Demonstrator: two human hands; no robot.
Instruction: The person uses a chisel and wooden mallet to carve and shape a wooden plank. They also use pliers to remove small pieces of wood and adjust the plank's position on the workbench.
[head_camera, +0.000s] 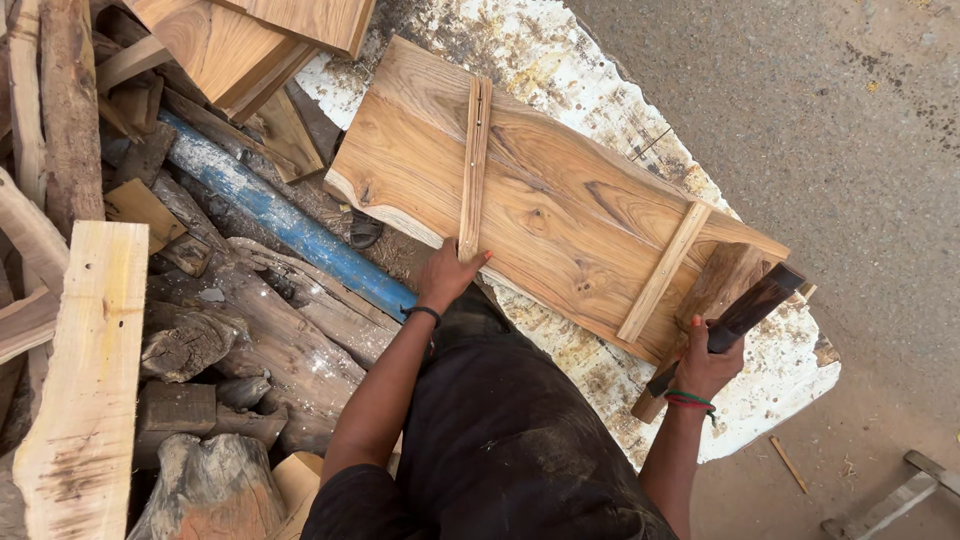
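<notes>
Across the middle, on a pale slab (560, 80): wooden board (560, 210), likely stiff and heavy, best gripped by its long edges; left hand (450, 275) fingers together pressing near batten (474, 165); right hand (708, 362) clamped around hammer (745, 315)

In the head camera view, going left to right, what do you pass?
Pale plank → blue pipe → left hand on the near end of a thin strip → second strip → right hand holding a hammer.
</notes>
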